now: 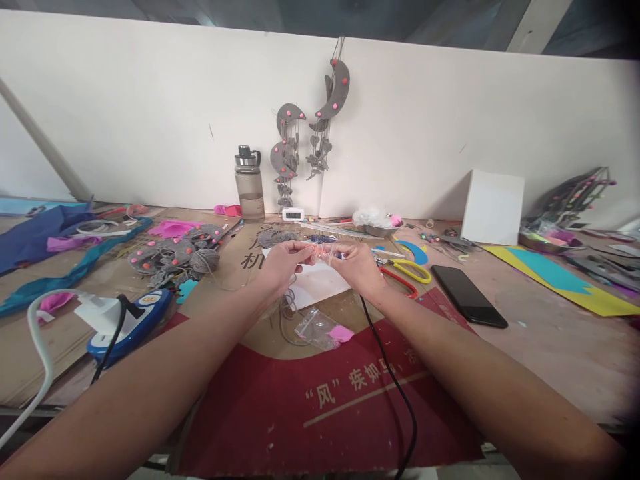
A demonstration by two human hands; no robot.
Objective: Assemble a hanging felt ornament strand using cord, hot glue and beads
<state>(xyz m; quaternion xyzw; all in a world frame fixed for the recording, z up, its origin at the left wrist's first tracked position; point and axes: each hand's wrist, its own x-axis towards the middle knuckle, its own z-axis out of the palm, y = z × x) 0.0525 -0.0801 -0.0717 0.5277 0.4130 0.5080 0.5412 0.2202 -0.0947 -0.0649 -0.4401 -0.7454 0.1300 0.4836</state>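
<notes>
My left hand (287, 267) and my right hand (359, 265) meet over the middle of the cardboard (240, 373). Between their pinched fingers is a small clear plastic piece (324, 252) with pinkish-orange bits; its exact form is too small to tell. Both hands' fingertips are closed on it. Beneath them lies a white sheet (320, 287). Nearer to me is a clear zip bag (316, 328) beside a pink scrap (342, 333). Grey cord (287, 320) lies loosely left of the bag. A black cable (387, 360) runs from under my right hand toward me.
Scissors with yellow (413, 270) and red handles and a black phone (469, 295) lie to the right. A bottle (249, 190) and small clock (293, 214) stand behind. Grey felt pieces (173, 250) and a blue power strip (133, 327) are left. Grey moon ornaments (337, 90) hang on the wall.
</notes>
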